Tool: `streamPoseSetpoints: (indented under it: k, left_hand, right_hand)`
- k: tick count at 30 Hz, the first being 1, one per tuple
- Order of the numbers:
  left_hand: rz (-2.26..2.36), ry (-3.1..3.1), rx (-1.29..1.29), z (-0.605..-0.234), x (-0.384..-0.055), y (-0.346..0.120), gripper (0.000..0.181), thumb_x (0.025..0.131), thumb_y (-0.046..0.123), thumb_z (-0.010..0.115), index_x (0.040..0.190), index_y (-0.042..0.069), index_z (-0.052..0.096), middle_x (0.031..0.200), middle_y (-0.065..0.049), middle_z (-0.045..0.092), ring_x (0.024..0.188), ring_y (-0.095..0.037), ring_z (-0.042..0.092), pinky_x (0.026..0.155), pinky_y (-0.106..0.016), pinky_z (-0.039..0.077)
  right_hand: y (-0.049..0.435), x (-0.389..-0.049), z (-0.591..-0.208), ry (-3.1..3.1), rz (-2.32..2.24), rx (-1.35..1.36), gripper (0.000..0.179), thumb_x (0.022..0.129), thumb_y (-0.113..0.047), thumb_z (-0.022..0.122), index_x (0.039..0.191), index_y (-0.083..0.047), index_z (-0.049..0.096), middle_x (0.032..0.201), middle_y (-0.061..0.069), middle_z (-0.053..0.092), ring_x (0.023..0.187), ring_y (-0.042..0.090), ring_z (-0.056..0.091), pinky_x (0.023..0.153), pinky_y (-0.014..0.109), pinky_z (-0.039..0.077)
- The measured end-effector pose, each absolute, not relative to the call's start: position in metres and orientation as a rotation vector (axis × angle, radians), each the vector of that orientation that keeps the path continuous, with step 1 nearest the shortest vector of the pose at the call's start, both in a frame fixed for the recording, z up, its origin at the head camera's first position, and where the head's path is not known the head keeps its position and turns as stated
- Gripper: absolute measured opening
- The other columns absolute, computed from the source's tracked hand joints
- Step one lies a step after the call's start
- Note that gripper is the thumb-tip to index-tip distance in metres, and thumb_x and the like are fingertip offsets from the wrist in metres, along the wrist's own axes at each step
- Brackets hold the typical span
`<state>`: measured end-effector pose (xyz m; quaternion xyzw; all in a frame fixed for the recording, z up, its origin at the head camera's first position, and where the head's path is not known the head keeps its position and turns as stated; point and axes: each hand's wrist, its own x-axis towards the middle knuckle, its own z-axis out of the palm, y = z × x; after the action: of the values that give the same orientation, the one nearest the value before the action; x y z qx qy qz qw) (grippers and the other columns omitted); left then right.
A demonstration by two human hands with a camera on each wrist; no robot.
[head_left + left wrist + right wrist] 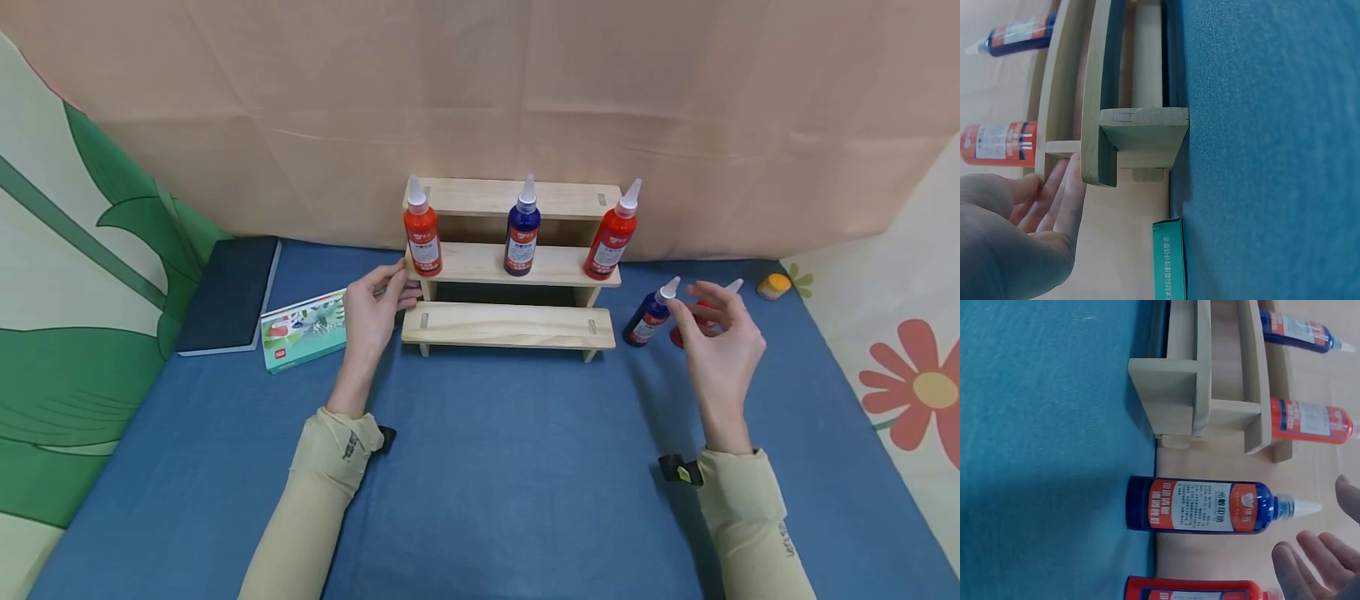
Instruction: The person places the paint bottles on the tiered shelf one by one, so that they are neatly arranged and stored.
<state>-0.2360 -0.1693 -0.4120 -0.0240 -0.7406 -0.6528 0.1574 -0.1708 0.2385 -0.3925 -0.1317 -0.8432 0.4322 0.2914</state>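
Observation:
A stepped wooden display rack stands at the back of the table. On its middle tier are an orange bottle, a blue bottle and a red bottle, upright with pointed white nozzles. My left hand holds the left end of the middle tier, thumb and fingers on either side of the board. To the rack's right, another blue bottle stands beside a second red bottle, partly hidden behind my right hand. That hand's thumb and fingers are spread near the blue bottle's nozzle, apart from it.
A dark book and a green illustrated box lie left of the rack. A small yellow-capped container sits at the far right. A beige curtain hangs directly behind the rack.

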Motion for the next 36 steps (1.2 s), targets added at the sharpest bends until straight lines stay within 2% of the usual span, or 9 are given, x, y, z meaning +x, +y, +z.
streamPoseSetpoints:
  k: [3,8,16,25,36]
  left_hand:
    - [-1.863,-2.119,-0.072,-0.412,-0.236,-0.169,0.031,0.109,0.007,0.065,0.135,-0.009,0.068,0.114,-0.027,0.074,0.088,-0.021,0.078,0.078,-0.027,0.068]
    - [-1.861,-2.122,-0.075,-0.412,-0.236,-0.17,0.032,0.109,0.008,0.064,0.136,-0.009,0.069,0.116,-0.027,0.074,0.091,-0.027,0.078,0.079,-0.027,0.068]
    - [-1.867,-2.129,-0.06,-0.412,-0.236,-0.17,0.032,0.109,0.009,0.065,0.136,-0.008,0.069,0.116,-0.027,0.074,0.091,-0.028,0.078,0.079,-0.027,0.068]
    - [-1.888,-2.111,-0.071,-0.411,-0.235,-0.17,0.032,0.109,0.007,0.064,0.136,-0.01,0.068,0.112,-0.029,0.074,0.086,-0.018,0.077,0.079,-0.029,0.068]
    - [-1.872,-2.106,-0.104,-0.412,-0.235,-0.17,0.032,0.109,0.007,0.064,0.136,-0.01,0.068,0.11,-0.03,0.074,0.088,-0.022,0.077,0.08,-0.03,0.068]
  right_hand:
    - [0.241,-0.172,-0.395,-2.282,1.162,-0.352,0.049,0.099,-0.036,0.081,0.141,-0.012,0.069,0.134,0.0,0.073,0.113,0.023,0.072,0.089,0.017,0.058]
    - [0.245,-0.175,-0.4,-2.352,1.183,-0.343,0.056,0.099,-0.038,0.08,0.145,-0.009,0.065,0.141,0.005,0.07,0.12,0.028,0.071,0.1,0.031,0.062]
    - [0.248,-0.181,-0.405,-2.444,1.227,-0.356,0.064,0.101,-0.039,0.078,0.153,-0.007,0.057,0.15,0.011,0.063,0.131,0.032,0.064,0.111,0.051,0.057]
    - [0.251,-0.187,-0.413,-2.462,1.292,-0.33,0.066,0.099,-0.034,0.081,0.154,-0.006,0.056,0.151,0.014,0.061,0.131,0.035,0.064,0.112,0.053,0.054]
    - [0.251,-0.191,-0.418,-2.517,1.334,-0.303,0.069,0.101,-0.032,0.078,0.158,-0.006,0.051,0.154,0.019,0.057,0.133,0.041,0.062,0.115,0.058,0.051]
